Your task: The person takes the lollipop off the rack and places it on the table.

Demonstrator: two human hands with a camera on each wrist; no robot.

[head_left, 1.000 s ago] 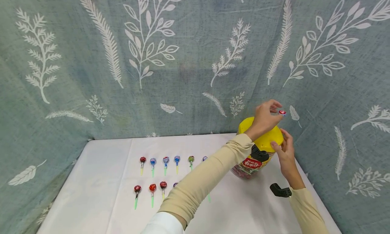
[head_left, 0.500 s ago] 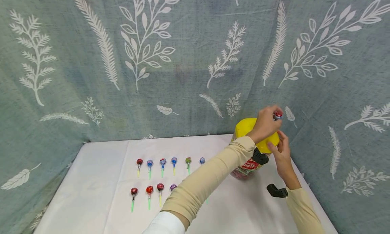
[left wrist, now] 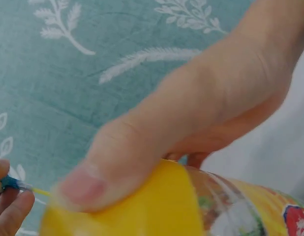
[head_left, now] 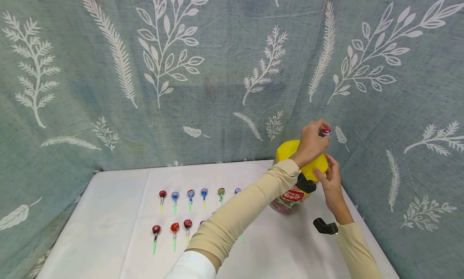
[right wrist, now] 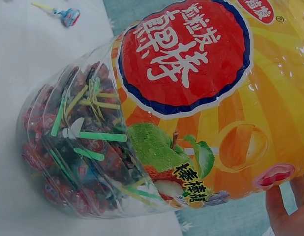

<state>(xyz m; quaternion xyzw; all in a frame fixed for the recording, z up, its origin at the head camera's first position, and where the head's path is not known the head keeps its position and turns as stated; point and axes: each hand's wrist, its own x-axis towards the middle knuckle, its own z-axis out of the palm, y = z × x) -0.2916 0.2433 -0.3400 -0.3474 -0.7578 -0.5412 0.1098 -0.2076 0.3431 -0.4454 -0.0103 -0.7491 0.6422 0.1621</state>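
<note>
My left hand (head_left: 310,144) hovers over the yellow lid (head_left: 288,148) of a clear plastic jar (head_left: 290,197) and pinches a lollipop (head_left: 327,132). Up close in the left wrist view, the lollipop (left wrist: 11,183) has a blue-tinted wrapper and a yellow stick. My right hand (head_left: 331,186) grips the lid's right side, thumb at the near edge and fingers round the far side. That thumb (left wrist: 85,189) looms large in the left wrist view. Through the jar wall (right wrist: 68,162), the right wrist view shows many wrapped lollipops below the fruit label (right wrist: 191,54).
Lollipops lie in two rows on the white table (head_left: 108,214), among them a green one (head_left: 221,191) at the back and a red one (head_left: 175,227) in front. My left forearm (head_left: 239,214) hides part of both rows. A patterned curtain (head_left: 217,69) rises behind the table.
My left hand dipped slightly towards the lid, then rose again, and its fingers now cover more of the lollipop. My right hand keeps its place on the lid. The head view has shifted a little.
</note>
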